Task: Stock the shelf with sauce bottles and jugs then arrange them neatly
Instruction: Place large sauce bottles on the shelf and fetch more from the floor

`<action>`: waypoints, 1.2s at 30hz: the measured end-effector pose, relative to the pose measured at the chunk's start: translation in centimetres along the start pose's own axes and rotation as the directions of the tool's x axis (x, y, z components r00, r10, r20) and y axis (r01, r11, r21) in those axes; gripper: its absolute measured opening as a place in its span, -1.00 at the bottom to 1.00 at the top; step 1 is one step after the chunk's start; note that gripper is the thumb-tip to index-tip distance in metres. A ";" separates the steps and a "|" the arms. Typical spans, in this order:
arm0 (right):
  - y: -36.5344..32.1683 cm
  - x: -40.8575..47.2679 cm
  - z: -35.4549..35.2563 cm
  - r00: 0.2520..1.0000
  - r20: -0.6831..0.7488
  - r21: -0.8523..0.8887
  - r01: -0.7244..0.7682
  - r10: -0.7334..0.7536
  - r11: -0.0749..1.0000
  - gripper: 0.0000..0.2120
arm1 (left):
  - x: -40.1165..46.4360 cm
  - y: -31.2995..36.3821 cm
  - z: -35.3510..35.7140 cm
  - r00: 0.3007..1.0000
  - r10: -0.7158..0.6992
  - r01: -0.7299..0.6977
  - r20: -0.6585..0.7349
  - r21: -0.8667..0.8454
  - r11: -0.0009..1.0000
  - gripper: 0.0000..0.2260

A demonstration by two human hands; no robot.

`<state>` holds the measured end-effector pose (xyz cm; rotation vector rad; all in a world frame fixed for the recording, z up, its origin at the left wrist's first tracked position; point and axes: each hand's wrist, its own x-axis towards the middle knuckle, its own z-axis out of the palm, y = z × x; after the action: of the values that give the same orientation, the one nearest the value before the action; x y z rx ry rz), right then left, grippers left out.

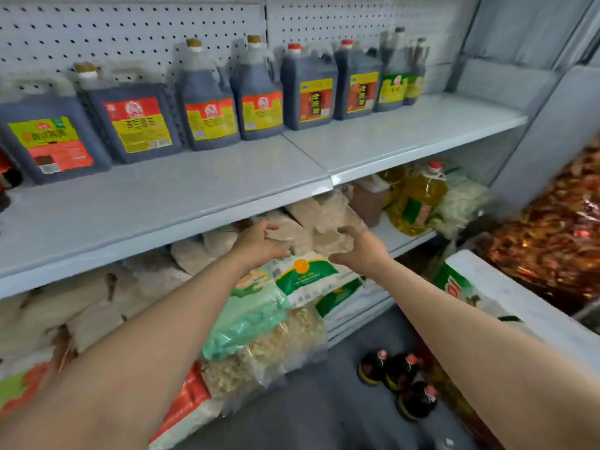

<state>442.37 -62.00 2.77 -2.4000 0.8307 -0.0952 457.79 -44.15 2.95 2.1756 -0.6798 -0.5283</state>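
Both hands (305, 246) empty; shelved jugs (207, 102) stand upright.

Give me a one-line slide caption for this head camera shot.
Both empty hands, left and right, reach below a shelf of sauce jugs.

A white perforated pegboard back panel (130, 30) rises at the rear of the unit. On the lower tier lie pale beige bags in clear plastic (311, 219), with more of the same stacked to the left (97, 306). In front of them sits a white-and-green printed sack with an orange disc (308, 277), beside a mint-green translucent bag (246, 319) and a clear bag of tan dried strands (285, 345). A red-and-white packet (191, 401) lies lower left. Further right stand a yellow cooking-oil jug with a red cap (418, 199) and a brownish tub (370, 199). A white carton with green and red print (487, 287) stands near shiny red-gold wrapped goods (558, 241), above the grey floor (324, 401).
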 end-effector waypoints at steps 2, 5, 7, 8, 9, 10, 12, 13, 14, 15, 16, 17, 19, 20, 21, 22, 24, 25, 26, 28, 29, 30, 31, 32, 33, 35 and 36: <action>3.3 -0.5 -0.8 0.998 0.003 -0.026 -0.066 0.066 0.997 -0.27 | 1.0 1.0 3.2 0.997 0.005 -0.012 0.072 0.096 0.995 -0.35; 7.1 -1.3 -1.6 0.990 -0.001 -0.039 -0.144 0.144 0.989 -0.23 | 2.8 1.9 7.4 0.988 0.047 -0.076 0.148 0.197 0.977 -0.28; 9.1 -1.6 -1.7 0.982 0.005 -0.032 -0.190 0.190 0.981 -0.24 | 3.9 2.4 9.8 0.979 0.067 -0.116 0.191 0.255 0.960 -0.29; 10.0 -1.7 -1.6 0.977 0.004 -0.026 -0.212 0.213 0.977 -0.24 | 4.4 2.6 11.0 0.972 0.077 -0.139 0.221 0.280 0.950 -0.29; 10.9 -1.7 -1.3 0.973 -0.005 -0.024 -0.233 0.233 0.972 -0.24 | 5.0 2.8 12.1 0.964 0.082 -0.160 0.252 0.304 0.939 -0.29; 11.7 -1.7 -1.0 0.966 -0.017 -0.025 -0.257 0.257 0.966 -0.23 | 5.6 2.9 13.2 0.955 0.088 -0.181 0.283 0.323 0.929 -0.29; 13.1 -1.6 -0.3 0.951 -0.039 -0.017 -0.309 0.308 0.951 -0.22 | 6.9 3.0 15.2 0.935 0.094 -0.217 0.341 0.340 0.915 -0.30; 13.9 -1.5 0.1 0.942 -0.045 -0.010 -0.333 0.333 0.943 -0.21 | 7.7 3.1 16.1 0.924 0.095 -0.231 0.371 0.342 0.911 -0.31; 14.4 -1.3 0.3 0.932 -0.045 -0.002 -0.360 0.360 0.933 -0.21 | 8.5 3.1 17.0 0.912 0.099 -0.249 0.398 0.344 0.905 -0.32; 15.0 -1.2 0.6 0.921 -0.039 0.005 -0.387 0.387 0.922 -0.21 | 9.2 3.2 17.9 0.900 0.104 -0.268 0.424 0.348 0.899 -0.32; 15.4 -1.0 0.8 0.910 -0.032 0.010 -0.413 0.413 0.911 -0.21 | 9.8 3.2 18.6 0.887 0.111 -0.290 0.448 0.356 0.888 -0.32; 15.8 -0.8 1.1 0.898 -0.026 0.015 -0.439 0.439 0.898 -0.22 | 10.5 3.2 19.4 0.875 0.113 -0.310 0.471 0.363 0.879 -0.32; 16.6 -0.2 1.6 0.871 -0.018 0.018 -0.490 0.490 0.872 -0.22 | 11.9 3.1 20.8 0.848 0.120 -0.347 0.517 0.369 0.862 -0.32; 16.9 0.1 1.9 0.858 -0.017 0.019 -0.513 0.514 0.858 -0.22 | 12.6 3.1 21.4 0.834 0.127 -0.365 0.536 0.365 0.857 -0.32; 17.3 0.4 2.2 0.844 -0.020 0.022 -0.535 0.536 0.844 -0.22 | 13.2 3.0 22.0 0.820 0.133 -0.380 0.556 0.356 0.854 -0.32; 17.5 0.8 2.6 0.830 -0.026 0.026 -0.556 0.557 0.831 -0.23 | 13.8 2.9 22.6 0.805 0.139 -0.396 0.577 0.348 0.850 -0.33; 18.2 1.4 3.6 0.799 -0.033 0.044 -0.599 0.600 0.800 -0.24 | 15.0 2.4 23.9 0.773 0.149 -0.429 0.617 0.335 0.839 -0.34; 18.6 1.6 4.2 0.782 -0.032 0.066 -0.620 0.622 0.782 -0.25 | 15.5 2.2 24.6 0.758 0.151 -0.442 0.634 0.329 0.835 -0.34; 18.9 1.8 4.9 0.765 -0.027 0.092 -0.639 0.643 0.764 -0.25 | 16.0 1.9 25.3 0.745 0.152 -0.454 0.650 0.327 0.829 -0.34; 19.8 2.0 6.4 0.733 -0.007 0.133 -0.673 0.680 0.727 -0.25 | 16.8 1.1 26.9 0.720 0.150 -0.483 0.678 0.335 0.809 -0.33; 20.4 2.0 7.2 0.717 0.006 0.147 -0.690 0.697 0.708 -0.25 | 17.1 0.6 27.7 0.708 0.145 -0.497 0.691 0.340 0.799 -0.33; 21.0 2.0 8.0 0.698 0.019 0.156 -0.709 0.716 0.687 -0.26 | 17.4 0.1 28.5 0.695 0.136 -0.503 0.706 0.343 0.793 -0.33; 21.6 1.8 8.8 0.679 0.032 0.160 -0.728 0.734 0.667 -0.27 | 17.5 -0.6 29.3 0.681 0.124 -0.505 0.722 0.340 0.793 -0.33; 22.3 1.6 9.7 0.662 0.045 0.159 -0.744 0.748 0.649 -0.28 | 17.5 -1.3 30.1 0.665 0.106 -0.502 0.739 0.338 0.796 -0.33; 23.0 1.4 10.5 0.646 0.062 0.156 -0.759 0.761 0.632 -0.29 | 17.6 -2.0 30.9 0.649 0.092 -0.501 0.755 0.334 0.798 -0.33; 24.6 0.8 12.3 0.612 0.099 0.156 -0.788 0.785 0.595 -0.29 | 17.8 -3.7 32.7 0.625 0.076 -0.507 0.777 0.330 0.796 -0.33; 25.5 0.6 13.3 0.596 0.116 0.153 -0.801 0.795 0.579 -0.30 | 17.9 -4.6 33.6 0.616 0.065 -0.509 0.785 0.334 0.793 -0.33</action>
<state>432.30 -71.59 -22.44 -1.6264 1.7301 0.2232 453.93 -71.43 -23.72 2.1980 -1.8166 -1.1917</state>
